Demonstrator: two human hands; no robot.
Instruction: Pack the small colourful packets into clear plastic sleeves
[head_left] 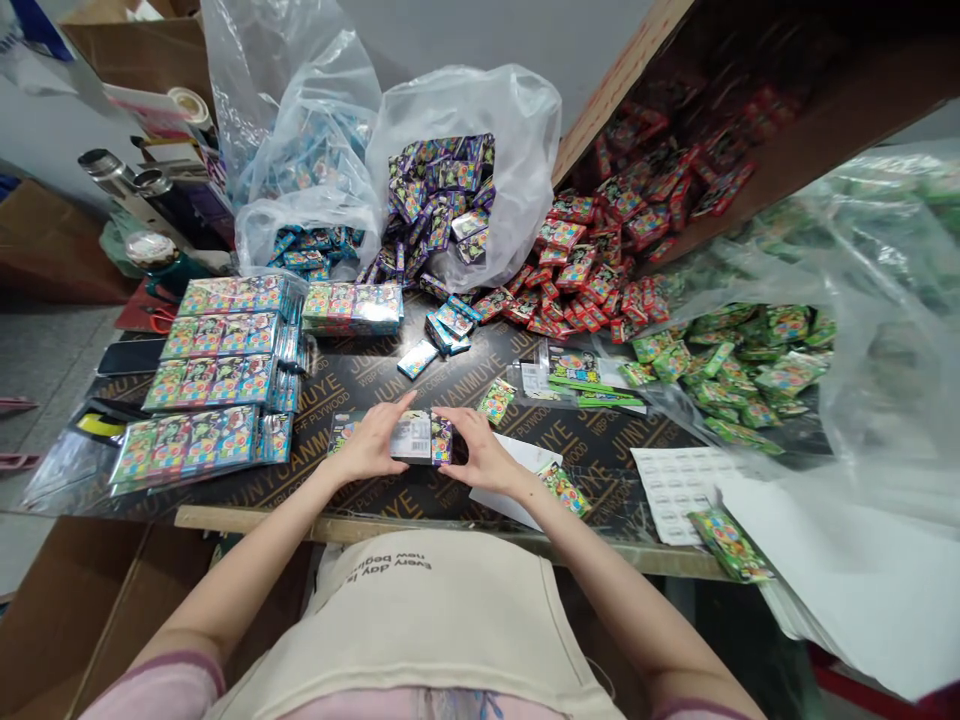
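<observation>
A short row of small printed boxes lies on the dark plywood table in front of me, with a pale printed panel facing up and a purple box at its right end. My left hand grips the row from the left, thumb and fingers at its near and far edges. At the right end, my right hand curls round the purple box in the same way. The palms hide part of the row. A single green box lies just beyond my right hand, and loose blue boxes are farther back.
Stacked wrapped sets stand at left beside a phone. Behind are plastic bags of blue boxes and purple boxes. Red boxes spill from a carton. Green boxes and a label sheet are at right.
</observation>
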